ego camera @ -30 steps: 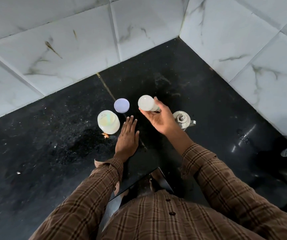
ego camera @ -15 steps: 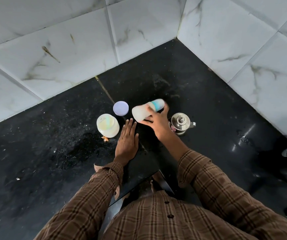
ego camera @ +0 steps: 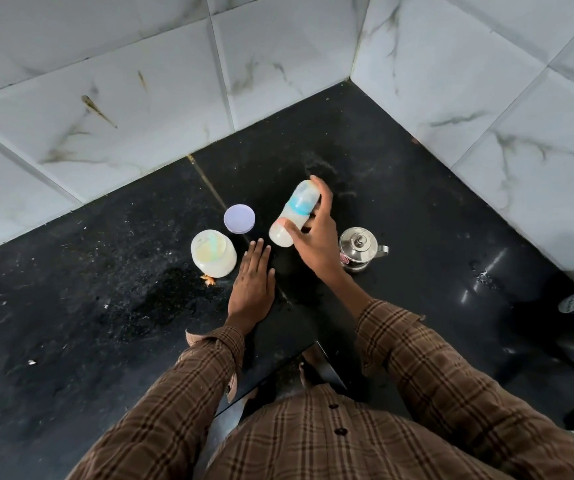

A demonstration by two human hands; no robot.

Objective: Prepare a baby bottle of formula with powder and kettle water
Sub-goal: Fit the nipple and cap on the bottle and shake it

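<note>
The right hand (ego camera: 313, 233) was closed around the baby bottle (ego camera: 294, 213) and held it above the black table (ego camera: 81, 306), clear of the surface. The bottle was tilted: its base pointed toward the person and to the left, and its top pointed away toward the wall corner. A blue ring went around its upper part, and pale milky liquid filled the lower part. The forefinger reached over the top end of the bottle, and the thumb pressed near the base.

The left hand (ego camera: 252, 289) lay flat on the table with the fingers straight and close together, palm down, and it held nothing. It was just beside the powder jar (ego camera: 213, 252), which stood open on the table to its left, with pale powder inside. The round lilac lid (ego camera: 239, 218) lay flat on the table behind the jar, near it but apart. A small orange scrap (ego camera: 208, 279) lay at the foot of the jar.

To the right of the right hand stood a small steel kettle (ego camera: 360, 249) with its lid on and its spout turned to the right. The wrist partly covered its left side.

Both sleeves (ego camera: 417, 358) were brown with a check pattern. White marbled tiles (ego camera: 122, 81) formed the walls behind the table.
</note>
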